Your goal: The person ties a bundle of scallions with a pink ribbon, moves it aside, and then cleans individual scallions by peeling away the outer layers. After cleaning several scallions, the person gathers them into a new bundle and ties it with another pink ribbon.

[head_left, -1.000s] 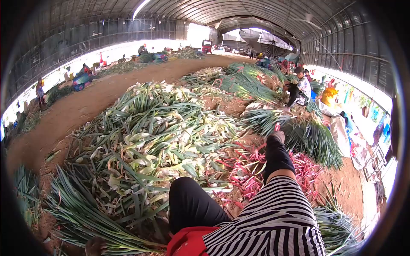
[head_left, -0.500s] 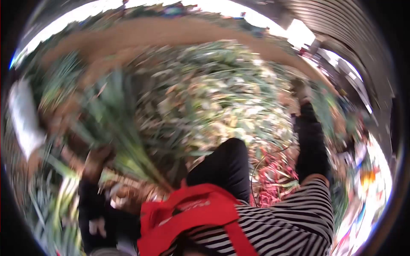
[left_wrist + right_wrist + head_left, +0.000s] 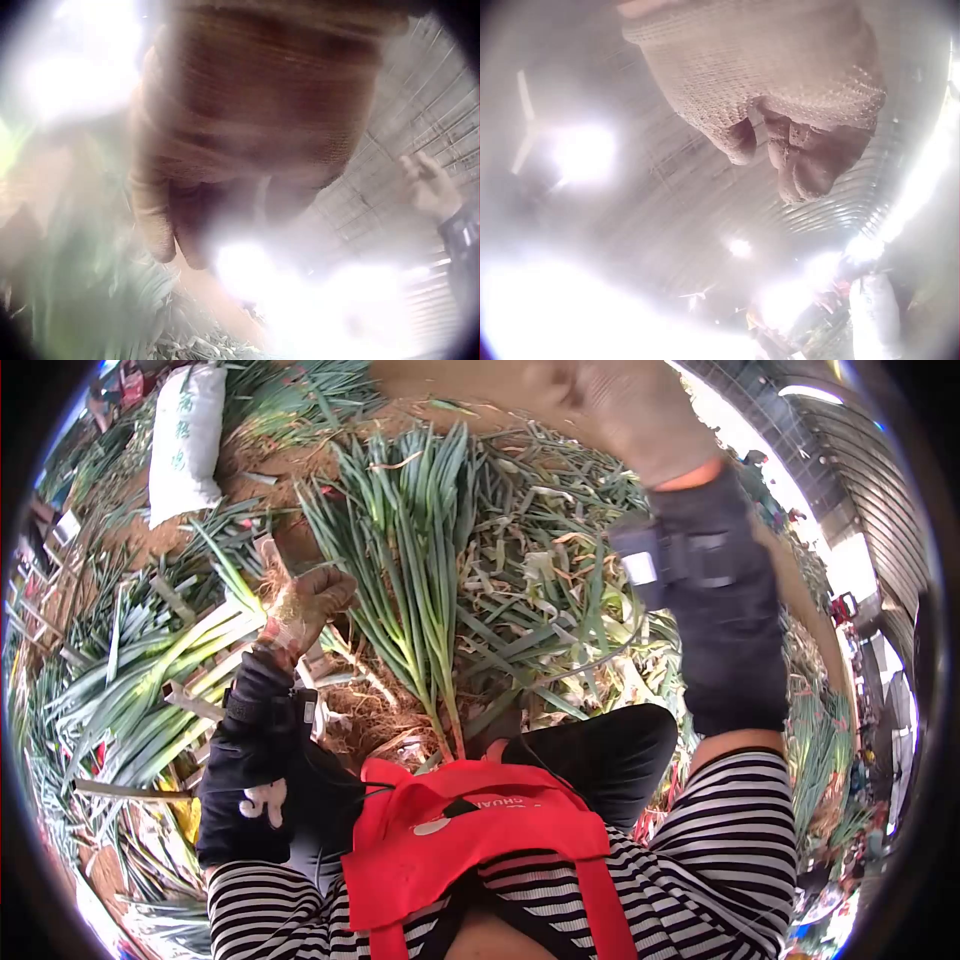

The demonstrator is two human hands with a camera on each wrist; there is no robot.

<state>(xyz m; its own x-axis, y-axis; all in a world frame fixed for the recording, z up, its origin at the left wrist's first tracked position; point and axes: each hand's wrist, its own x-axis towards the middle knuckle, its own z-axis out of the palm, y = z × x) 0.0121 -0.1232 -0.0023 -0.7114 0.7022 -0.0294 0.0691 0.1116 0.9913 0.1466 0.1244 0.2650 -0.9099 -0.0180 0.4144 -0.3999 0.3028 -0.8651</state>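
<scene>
In the head view my left hand [image 3: 300, 605], in a soiled glove, hovers beside a bunch of long green onions [image 3: 410, 550]. The bunch stands in front of me, its leaves fanned away and its stems narrowing toward my lap. Bent fingers with nothing visible between them show in the left wrist view. My right hand [image 3: 640, 410], also gloved, is raised high at the upper right of the head view. Its fingers [image 3: 810, 157] are loosely curled and empty in the right wrist view. More green onions [image 3: 170, 690] with pale stems lie left of my left arm.
A white sack [image 3: 187, 440] with green print lies at the upper left. Loose trimmed leaves [image 3: 560, 570] are heaped in the middle and right. Dry roots [image 3: 370, 710] lie near my lap, and a wooden bar [image 3: 130, 791] sticks out at the left.
The view has swung left and down from the shed to the sack and bunch. My right hand has risen from over the leaf heap; my left hand has come up beside the bunch.
</scene>
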